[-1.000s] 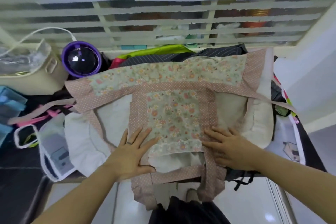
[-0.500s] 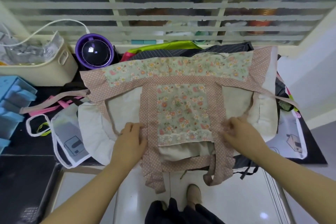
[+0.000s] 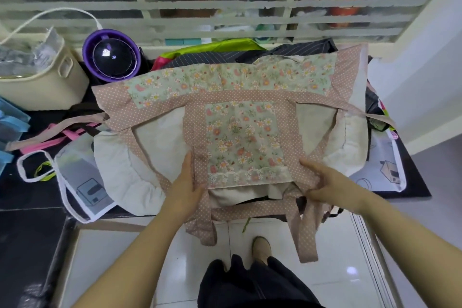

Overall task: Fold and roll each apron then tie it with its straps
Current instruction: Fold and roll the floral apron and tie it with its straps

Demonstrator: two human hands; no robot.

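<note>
A floral apron (image 3: 240, 132) with pink dotted trim and cream lining lies spread across the dark counter, its bib toward me. My left hand (image 3: 186, 182) grips the bib's left dotted edge. My right hand (image 3: 322, 182) pinches the bib's right dotted edge, bunching the cloth. Pink dotted neck straps (image 3: 305, 230) hang over the counter's front edge. A waist strap (image 3: 50, 132) trails off to the left, another (image 3: 375, 119) to the right.
A cream basket (image 3: 45, 82) and a purple round device (image 3: 112, 59) stand at the back left. More aprons, striped dark (image 3: 212, 57) and green, lie behind. White printed aprons (image 3: 85, 187) (image 3: 385, 170) lie under both sides. A slatted window is behind the counter.
Both hands went from lying flat on the bib to gripping its side edges. The bib's lower end has lifted slightly and the straps hang further down.
</note>
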